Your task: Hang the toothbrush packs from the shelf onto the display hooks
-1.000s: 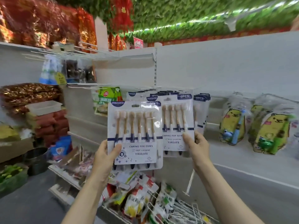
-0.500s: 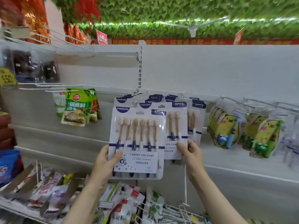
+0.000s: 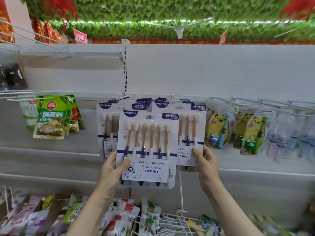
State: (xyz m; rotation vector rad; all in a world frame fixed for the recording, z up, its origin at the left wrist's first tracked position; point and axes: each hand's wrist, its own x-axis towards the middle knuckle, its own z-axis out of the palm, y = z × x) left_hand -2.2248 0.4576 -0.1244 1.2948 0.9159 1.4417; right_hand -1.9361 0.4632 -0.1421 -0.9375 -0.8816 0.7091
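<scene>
Already two rows of toothbrush packs [image 3: 196, 126] hang on the display hooks [image 3: 129, 96], while the left hand [image 3: 112, 171] grips one more pack [image 3: 147, 147] just below them, unhung, and the right hand [image 3: 207, 163] pinches a hanging pack's lower edge.

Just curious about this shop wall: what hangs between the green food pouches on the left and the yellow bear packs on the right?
In the head view, two rows of toothbrush packs hang between the green pouches and bear packs.

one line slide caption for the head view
Left hand holds a toothbrush pack before the hooks; right hand grips a hung pack.
</scene>
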